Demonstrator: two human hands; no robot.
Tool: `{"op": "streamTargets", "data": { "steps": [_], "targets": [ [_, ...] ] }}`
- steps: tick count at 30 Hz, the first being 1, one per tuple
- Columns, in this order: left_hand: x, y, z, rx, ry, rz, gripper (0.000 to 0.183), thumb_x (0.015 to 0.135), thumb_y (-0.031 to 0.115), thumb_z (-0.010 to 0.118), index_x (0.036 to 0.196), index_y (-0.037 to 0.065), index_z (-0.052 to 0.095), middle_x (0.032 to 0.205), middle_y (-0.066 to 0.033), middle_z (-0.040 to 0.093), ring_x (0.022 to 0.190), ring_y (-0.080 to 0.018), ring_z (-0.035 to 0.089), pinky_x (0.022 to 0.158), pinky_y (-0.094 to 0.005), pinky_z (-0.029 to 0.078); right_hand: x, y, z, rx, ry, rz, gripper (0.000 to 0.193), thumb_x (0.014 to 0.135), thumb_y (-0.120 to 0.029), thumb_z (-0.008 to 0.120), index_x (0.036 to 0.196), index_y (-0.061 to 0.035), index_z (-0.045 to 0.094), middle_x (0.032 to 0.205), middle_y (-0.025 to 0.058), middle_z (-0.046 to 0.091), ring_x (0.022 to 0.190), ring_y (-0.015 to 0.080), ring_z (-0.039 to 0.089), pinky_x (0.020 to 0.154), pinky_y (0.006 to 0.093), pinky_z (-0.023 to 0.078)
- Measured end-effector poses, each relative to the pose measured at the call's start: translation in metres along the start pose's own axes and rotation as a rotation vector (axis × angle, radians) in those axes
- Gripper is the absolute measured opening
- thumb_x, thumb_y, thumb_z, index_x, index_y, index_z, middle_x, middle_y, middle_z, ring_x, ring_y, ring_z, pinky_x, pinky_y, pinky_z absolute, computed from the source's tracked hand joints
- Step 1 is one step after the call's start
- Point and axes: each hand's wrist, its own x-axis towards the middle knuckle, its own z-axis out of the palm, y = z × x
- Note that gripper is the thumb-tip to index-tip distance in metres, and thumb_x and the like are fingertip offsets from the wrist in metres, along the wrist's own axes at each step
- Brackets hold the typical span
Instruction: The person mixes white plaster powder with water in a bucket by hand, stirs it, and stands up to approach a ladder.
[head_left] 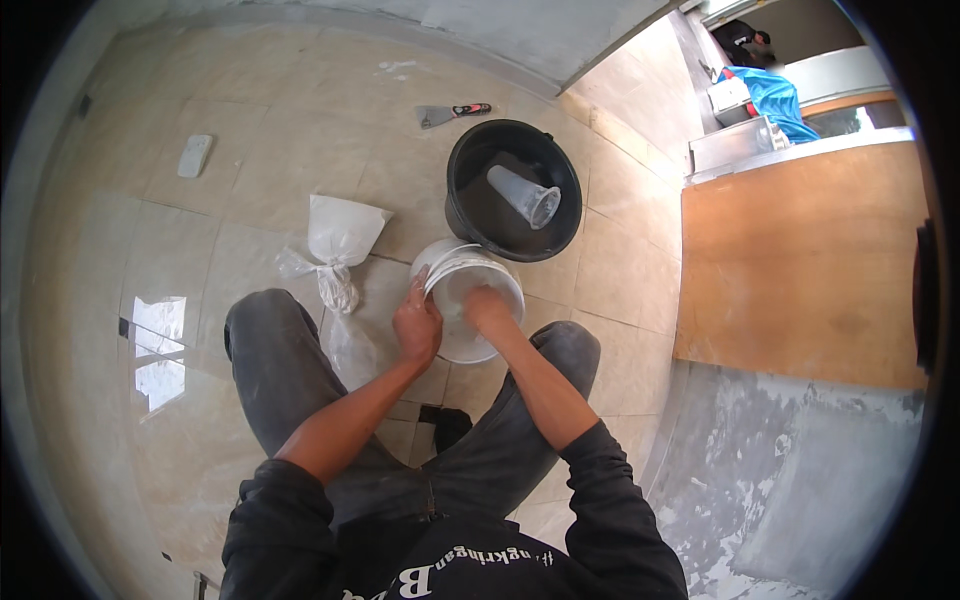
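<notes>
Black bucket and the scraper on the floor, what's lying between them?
Nothing: in the head view only bare tan floor tile separates the black bucket from the scraper. The clear cup lies inside the bucket, not between them.

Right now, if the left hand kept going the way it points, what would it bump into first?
The left hand points up the picture and already grips the white bucket rim. Going on, it would likely meet the black bucket just beyond, though depth is hard to judge.
</notes>
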Motion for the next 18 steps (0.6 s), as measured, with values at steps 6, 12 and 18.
{"op": "streamTargets", "data": {
  "steps": [6,12,18],
  "targets": [
    [-0.001,-0.004,0.004,0.021,-0.014,-0.026,0.049,0.08,0.0,0.054,0.127,0.013,0.05,0.111,-0.0213,0.06,0.079,-0.0392,0.062,0.066,-0.0439,0.05,0.005,-0.025,-0.01,0.483,-0.107,0.074,0.02,0.073,-0.009,0.057,0.085,0.0066,0.06,0.091,0.0296,0.062,0.091,0.0398,0.061,0.08,0.0439,0.049],
    [-0.001,-0.006,-0.002,0.026,0.014,-0.012,0.049,0.08,-0.001,0.054,0.127,0.013,0.051,0.113,-0.0216,0.059,0.08,-0.0389,0.062,0.067,-0.0439,0.05,-0.006,-0.028,-0.045,0.639,0.159,0.261,0.027,0.079,-0.011,0.055,0.098,0.0071,0.058,0.087,0.0292,0.061,0.091,0.038,0.062,0.079,0.0435,0.051],
    [0.002,0.003,0.0,0.001,0.017,0.022,0.049,0.08,-0.001,0.054,0.126,0.013,0.051,0.115,-0.0199,0.059,0.08,-0.0381,0.062,0.067,-0.0431,0.05,0.006,0.01,0.02,0.1,0.2,0.133,0.018,0.075,-0.007,0.053,0.086,0.0067,0.059,0.081,0.0268,0.063,0.086,0.0342,0.065,0.074,0.044,0.051]
  ]
}}
